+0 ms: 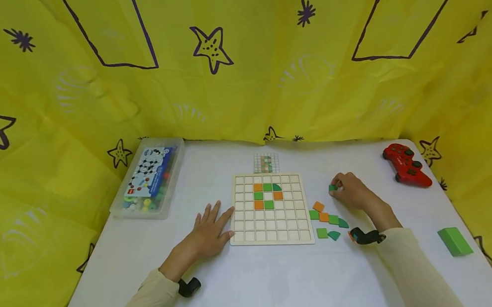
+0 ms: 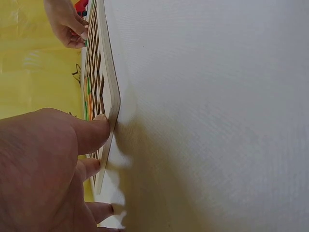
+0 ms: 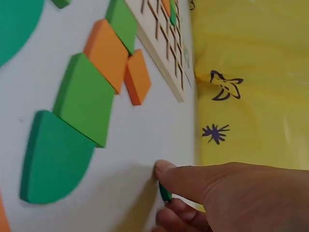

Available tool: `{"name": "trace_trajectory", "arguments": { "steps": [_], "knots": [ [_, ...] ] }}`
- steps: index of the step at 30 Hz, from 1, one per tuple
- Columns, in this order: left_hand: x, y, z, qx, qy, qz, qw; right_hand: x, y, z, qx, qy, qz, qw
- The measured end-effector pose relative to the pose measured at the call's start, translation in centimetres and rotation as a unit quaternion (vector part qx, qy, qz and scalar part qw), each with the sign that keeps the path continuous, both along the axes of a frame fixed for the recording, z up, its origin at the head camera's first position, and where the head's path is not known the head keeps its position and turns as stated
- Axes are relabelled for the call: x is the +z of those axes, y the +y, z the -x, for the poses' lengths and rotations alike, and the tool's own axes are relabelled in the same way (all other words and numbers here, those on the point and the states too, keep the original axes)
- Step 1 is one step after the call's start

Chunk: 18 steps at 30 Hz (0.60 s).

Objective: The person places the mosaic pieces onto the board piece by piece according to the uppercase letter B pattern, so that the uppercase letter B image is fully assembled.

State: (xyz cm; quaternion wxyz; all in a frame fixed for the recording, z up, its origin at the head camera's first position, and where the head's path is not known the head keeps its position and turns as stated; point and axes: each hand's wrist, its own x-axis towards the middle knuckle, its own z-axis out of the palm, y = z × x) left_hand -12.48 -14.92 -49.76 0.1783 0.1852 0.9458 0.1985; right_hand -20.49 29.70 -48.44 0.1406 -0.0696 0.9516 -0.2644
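Note:
A wooden grid board (image 1: 244,226) lies on the white table, with orange, light green and dark green tiles set in several of its squares. My left hand (image 1: 209,232) rests beside the board's left edge, fingers spread; in the left wrist view its thumb (image 2: 94,135) touches the board's rim. Right of the board, my right hand (image 1: 351,191) pinches a dark green tile (image 1: 332,188) between thumb and fingers, just over the table. Most of that tile is hidden in the right wrist view. Loose tiles lie between board and right hand, among them a green square (image 3: 86,99) and a dark green quarter-circle (image 3: 55,157).
A small printed pattern card (image 1: 266,163) lies behind the board. At the back left is a clear plastic box (image 1: 147,179) of colourful parts. A red game controller (image 1: 407,165) and a green block (image 1: 455,241) sit on the right. Yellow cloth (image 1: 240,99) hangs behind the table.

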Motion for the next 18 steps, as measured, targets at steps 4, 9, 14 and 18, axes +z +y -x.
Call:
{"name": "trace_trajectory", "arguments": {
  "steps": [4, 9, 14, 18],
  "knots": [
    [0.1, 0.0, 0.0, 0.001, 0.001, 0.003, 1.0000, -0.4, -0.6, -0.3, 0.003, 0.031, 0.009, 0.9995],
    [0.1, 0.0, -0.1, 0.001, 0.004, 0.003, 1.0000, -0.8, -1.6, -0.5, 0.003, 0.034, 0.022, 0.9992],
    [0.1, 0.1, -0.1, 0.002, 0.003, 0.003, 1.0000, -0.8, -2.7, -0.8, 0.010, 0.030, 0.036, 0.9989],
    [0.2, 0.1, -0.2, 0.004, 0.003, -0.002, 1.0000, -0.6, -4.0, -1.0, 0.015, 0.040, 0.050, 0.9978]
  ]
}}
